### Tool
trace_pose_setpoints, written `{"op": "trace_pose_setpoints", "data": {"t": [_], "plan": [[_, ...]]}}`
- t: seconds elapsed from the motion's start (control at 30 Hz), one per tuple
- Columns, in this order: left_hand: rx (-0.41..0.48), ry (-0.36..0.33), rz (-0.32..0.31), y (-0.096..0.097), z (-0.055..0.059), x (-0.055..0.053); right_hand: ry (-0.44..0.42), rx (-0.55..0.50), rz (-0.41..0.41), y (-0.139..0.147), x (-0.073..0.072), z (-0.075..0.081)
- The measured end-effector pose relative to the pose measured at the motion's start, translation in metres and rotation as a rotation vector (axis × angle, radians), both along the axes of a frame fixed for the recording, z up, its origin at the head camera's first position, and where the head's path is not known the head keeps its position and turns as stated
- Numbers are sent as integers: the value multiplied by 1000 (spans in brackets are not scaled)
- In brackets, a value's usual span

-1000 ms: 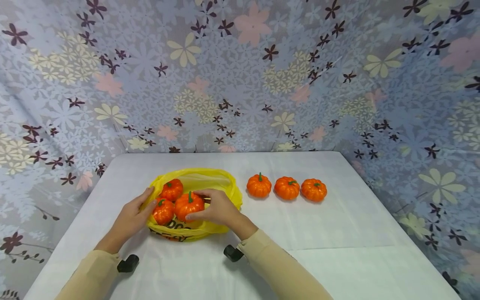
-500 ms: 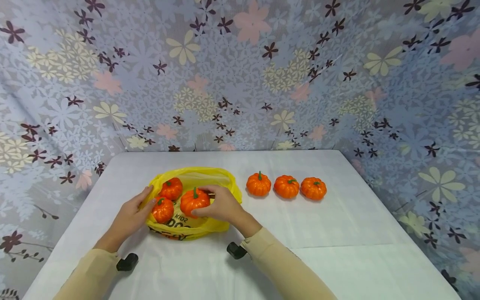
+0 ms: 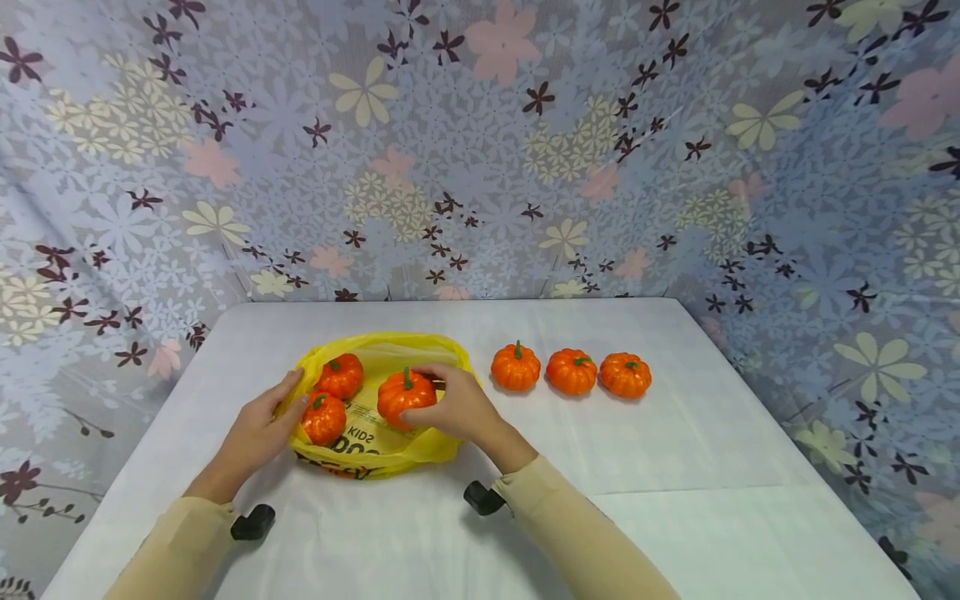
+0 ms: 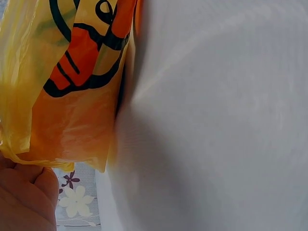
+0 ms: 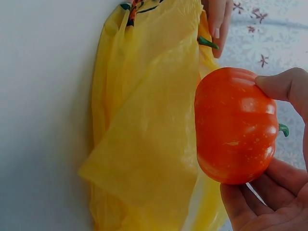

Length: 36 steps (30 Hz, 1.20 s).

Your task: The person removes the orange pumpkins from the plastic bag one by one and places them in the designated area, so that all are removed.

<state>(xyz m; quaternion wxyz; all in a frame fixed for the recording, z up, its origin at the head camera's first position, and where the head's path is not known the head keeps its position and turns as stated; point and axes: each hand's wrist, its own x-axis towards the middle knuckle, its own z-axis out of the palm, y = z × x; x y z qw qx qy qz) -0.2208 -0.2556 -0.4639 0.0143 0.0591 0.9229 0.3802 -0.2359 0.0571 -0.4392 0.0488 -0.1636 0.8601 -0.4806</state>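
A yellow plastic bag (image 3: 431, 448) with dark lettering lies spread with its mouth up on the table. My left hand (image 3: 255, 433) holds the bag's left rim; in the left wrist view its fingers (image 4: 45, 185) pinch the edge. Between thumb and fingers, my right hand (image 3: 472, 412) grips an orange toy pumpkin (image 3: 399, 402) with a green stem, over the right half of the bag's mouth. The right wrist view shows this pumpkin (image 5: 236, 125) held by its sides. Inside the bag at the left sit two more pumpkins, a rear one (image 3: 342, 375) and a front one (image 3: 324, 419).
Right of the bag, three pumpkins stand in a row: a left one (image 3: 515, 368), a middle one (image 3: 572, 372) and a right one (image 3: 626, 376). A white cloth covers the table (image 3: 697, 454). Behind it hangs a floral curtain (image 3: 480, 167).
My right hand has moved the gripped pumpkin rightward and slightly back, away from the two others in the bag. More printing inside the bag shows. My left hand has kept its hold.
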Motion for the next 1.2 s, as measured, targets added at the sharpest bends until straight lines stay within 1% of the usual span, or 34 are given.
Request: {"op": "trace_pose_setpoints", "data": {"t": [0.17, 0.43, 0.57, 0.67, 0.8, 0.93, 1.1, 1.2], "plan": [[1, -10, 6, 0, -1, 0, 12, -21, -26, 9, 1, 1], [-5, -11, 9, -2, -3, 2, 15, -70, -68, 32, -2, 2], [-1, -13, 7, -1, -2, 3, 15, -96, -91, 45, -1, 0], [-1, 0, 1, -1, -2, 3, 20, -112, -116, 54, 0, -3], [-1, 20, -5, -1, -4, 2, 48, -109, -167, 65, 1, -7], [0, 21, -5, -1, -5, 1, 77, -97, -198, 76, 3, -10], [0, 6, -2, 0, -3, 0, 69, -99, -239, 94, 7, -14], [-2, -3, 2, -1, -2, -1, 71, -107, -241, 105, 8, -15]]}}
